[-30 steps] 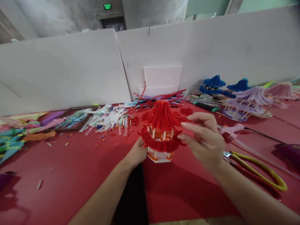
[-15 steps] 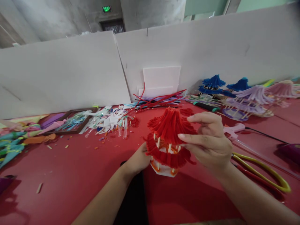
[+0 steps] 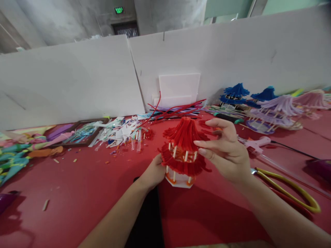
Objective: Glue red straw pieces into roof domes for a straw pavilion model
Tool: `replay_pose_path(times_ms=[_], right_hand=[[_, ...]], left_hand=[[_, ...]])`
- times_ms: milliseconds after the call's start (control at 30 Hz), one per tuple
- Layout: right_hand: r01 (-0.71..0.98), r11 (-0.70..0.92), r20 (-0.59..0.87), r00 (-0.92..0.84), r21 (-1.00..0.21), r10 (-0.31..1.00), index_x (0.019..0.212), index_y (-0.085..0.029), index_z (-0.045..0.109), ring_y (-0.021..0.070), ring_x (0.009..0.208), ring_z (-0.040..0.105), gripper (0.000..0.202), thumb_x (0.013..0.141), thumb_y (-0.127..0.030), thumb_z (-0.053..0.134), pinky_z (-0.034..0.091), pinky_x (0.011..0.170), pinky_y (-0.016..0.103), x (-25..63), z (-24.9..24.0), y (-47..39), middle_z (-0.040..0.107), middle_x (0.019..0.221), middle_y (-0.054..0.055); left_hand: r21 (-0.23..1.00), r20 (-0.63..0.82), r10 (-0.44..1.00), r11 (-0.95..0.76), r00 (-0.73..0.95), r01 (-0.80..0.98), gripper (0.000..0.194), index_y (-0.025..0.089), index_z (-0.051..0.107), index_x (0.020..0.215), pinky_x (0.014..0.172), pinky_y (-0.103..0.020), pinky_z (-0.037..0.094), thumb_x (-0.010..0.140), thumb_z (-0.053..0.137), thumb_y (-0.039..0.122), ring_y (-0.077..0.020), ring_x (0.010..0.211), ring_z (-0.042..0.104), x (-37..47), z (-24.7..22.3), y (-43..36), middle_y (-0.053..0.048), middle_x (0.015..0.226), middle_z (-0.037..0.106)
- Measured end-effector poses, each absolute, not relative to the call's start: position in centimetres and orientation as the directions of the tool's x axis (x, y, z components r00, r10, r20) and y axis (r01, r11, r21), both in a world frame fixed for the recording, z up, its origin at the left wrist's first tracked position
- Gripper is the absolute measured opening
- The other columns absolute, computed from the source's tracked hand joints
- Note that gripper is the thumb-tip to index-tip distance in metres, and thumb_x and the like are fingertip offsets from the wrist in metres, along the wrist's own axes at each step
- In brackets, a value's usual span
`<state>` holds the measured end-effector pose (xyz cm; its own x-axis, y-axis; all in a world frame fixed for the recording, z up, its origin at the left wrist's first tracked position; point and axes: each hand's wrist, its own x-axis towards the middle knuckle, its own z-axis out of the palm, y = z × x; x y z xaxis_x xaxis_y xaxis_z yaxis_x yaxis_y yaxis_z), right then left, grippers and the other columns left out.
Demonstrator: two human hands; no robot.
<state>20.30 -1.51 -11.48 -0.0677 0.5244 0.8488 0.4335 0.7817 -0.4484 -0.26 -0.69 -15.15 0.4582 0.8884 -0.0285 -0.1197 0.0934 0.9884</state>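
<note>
A small two-tiered pavilion model with red fuzzy pipe-cleaner roofs, pale stick posts and a white base trimmed in orange is held up above the table, slightly tilted. My left hand grips its left side; the fingertips are hidden behind the lower roof. On the right, my right hand pinches the edge of the upper roof between thumb and forefinger, with the other fingers curled apart. Loose red pipe cleaners lie in a bundle behind the model.
Blue pavilion models and a lilac one stand at the back right. Yellow-handled scissors and a pink glue gun lie right of my hand. Scraps and a brown frame lie left. White panels border the table.
The model has risen slightly and tipped a little. My right hand has shifted a bit left and up along the upper roof's edge; my left hand keeps its grip.
</note>
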Motion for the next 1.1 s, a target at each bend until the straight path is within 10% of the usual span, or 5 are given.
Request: replay_pose_path(times_ms=[267,667,1100], right_hand=[[0.493,0.825,0.903,-0.163,-0.275,0.398,0.114,-0.04,0.068,0.0314,0.122,0.049,0.038,0.079,-0.025,0.074,0.045,0.097,0.056,20.4,-11.8,-0.8,0.047,0.138,0.004],[0.358,0.824,0.85,-0.133,-0.438,0.51,0.106,-0.038,0.073,0.0329,0.144,0.029,0.026,0.087,-0.023,0.064,0.041,0.108,0.054,20.2,-12.0,-1.8,0.022,0.16,-0.008],[0.44,0.859,0.88,-0.258,-0.261,0.399,0.12,-0.045,0.063,0.0319,0.144,0.028,0.046,0.083,-0.017,0.067,0.03,0.113,0.061,20.4,-12.0,-1.1,0.021,0.16,-0.011]], left_hand=[[0.992,-0.054,0.894,0.1,0.444,-0.082,0.034,0.016,0.072,0.102,0.094,-0.044,0.051,0.072,0.075,0.033,-0.0284,0.098,0.069,0.0,-14.4,-1.2,-0.01,0.099,0.076],[0.994,0.003,0.923,0.038,0.385,-0.098,0.021,0.016,0.072,0.085,0.097,-0.044,0.05,0.072,0.074,0.032,-0.0289,0.102,0.068,-0.1,-14.8,-1.0,-0.01,0.093,0.077],[0.992,0.087,0.917,-0.044,0.389,-0.118,0.029,0.016,0.073,0.09,0.098,-0.043,0.049,0.07,0.075,0.038,-0.0304,0.107,0.066,0.2,-14.7,-0.9,-0.011,0.1,0.076]])
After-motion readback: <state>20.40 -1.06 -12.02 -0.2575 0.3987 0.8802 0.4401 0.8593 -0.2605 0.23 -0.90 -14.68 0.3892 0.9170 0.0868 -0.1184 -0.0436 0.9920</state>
